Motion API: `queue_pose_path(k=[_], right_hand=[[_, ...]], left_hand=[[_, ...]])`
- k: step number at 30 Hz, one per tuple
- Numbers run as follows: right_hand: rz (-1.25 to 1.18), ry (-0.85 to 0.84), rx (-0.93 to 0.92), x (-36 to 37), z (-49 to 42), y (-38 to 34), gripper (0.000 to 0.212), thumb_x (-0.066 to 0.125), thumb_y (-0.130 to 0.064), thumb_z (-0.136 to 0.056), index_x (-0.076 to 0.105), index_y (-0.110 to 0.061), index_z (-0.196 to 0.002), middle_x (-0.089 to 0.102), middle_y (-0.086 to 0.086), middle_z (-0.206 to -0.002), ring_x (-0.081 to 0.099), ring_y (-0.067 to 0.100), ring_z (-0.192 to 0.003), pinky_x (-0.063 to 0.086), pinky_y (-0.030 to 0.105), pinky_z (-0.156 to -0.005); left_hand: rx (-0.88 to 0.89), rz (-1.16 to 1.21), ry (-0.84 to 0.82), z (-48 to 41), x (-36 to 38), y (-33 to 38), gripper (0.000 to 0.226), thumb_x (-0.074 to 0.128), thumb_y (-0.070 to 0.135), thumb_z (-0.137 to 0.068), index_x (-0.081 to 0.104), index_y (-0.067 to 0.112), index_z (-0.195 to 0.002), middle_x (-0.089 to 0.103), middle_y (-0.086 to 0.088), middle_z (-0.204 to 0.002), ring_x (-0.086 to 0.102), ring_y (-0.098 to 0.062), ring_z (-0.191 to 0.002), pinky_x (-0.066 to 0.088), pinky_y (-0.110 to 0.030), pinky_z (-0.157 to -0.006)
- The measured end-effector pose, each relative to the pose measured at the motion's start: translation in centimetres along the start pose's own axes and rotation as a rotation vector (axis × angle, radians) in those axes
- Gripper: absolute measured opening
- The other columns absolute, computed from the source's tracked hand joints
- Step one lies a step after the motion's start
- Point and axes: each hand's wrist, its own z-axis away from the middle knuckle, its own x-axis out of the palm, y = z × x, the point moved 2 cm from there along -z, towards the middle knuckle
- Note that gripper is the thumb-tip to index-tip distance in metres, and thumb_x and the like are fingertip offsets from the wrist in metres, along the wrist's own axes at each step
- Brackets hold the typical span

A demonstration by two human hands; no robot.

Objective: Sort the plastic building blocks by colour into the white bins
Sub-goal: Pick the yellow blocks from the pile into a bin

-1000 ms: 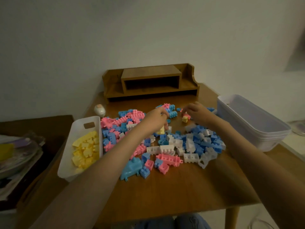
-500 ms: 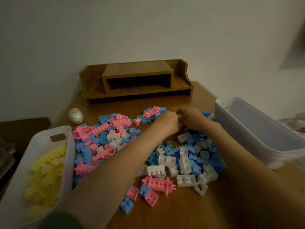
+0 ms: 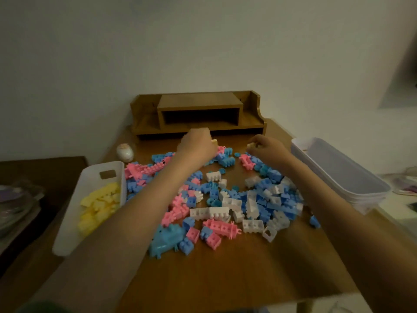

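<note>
Sorting: both hands are hovering over the far edge of the block pile (image 3: 228, 201) — pink, blue and white pieces are lying mixed on the wooden table (image 3: 225, 279).
Left hand (image 3: 196, 144): is curling round a small pale yellow block (image 3: 214, 141), with only its tip showing past the fingers.
Right hand (image 3: 267, 149): is pinching a small pale block (image 3: 250, 145) at its fingertips — the colour is too dim to tell.
Left bin (image 3: 70, 211): is sitting at the table's left edge, holding yellow blocks (image 3: 99, 204).
Stacked bins (image 3: 338, 170): are sitting at the right edge, near the pile.
Back: a wooden desk shelf (image 3: 198, 102) is standing against the wall, with an egg-shaped object (image 3: 125, 152) lying just left of it.
</note>
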Motion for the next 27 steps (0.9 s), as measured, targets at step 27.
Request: queue_pose_path(k=[27], right_hand=[[-0.143, -0.518, -0.362, 18.3, 12.4, -22.0, 0.043, 0.042, -0.022, -0.099, 0.031, -0.016, -0.14, 0.048, 0.009, -0.136, 0.049, 0.024, -0.121, 0.043, 0.034, -0.095]], left_hand=[[-0.579, 0.632, -0.001, 16.7, -9.1, -17.4, 0.018, 0.052, 0.001, -0.087, 0.065, -0.003, -0.099, 0.057, -0.016, -0.089, 0.055, -0.027, -0.089, 0.042, -0.034, -0.075]])
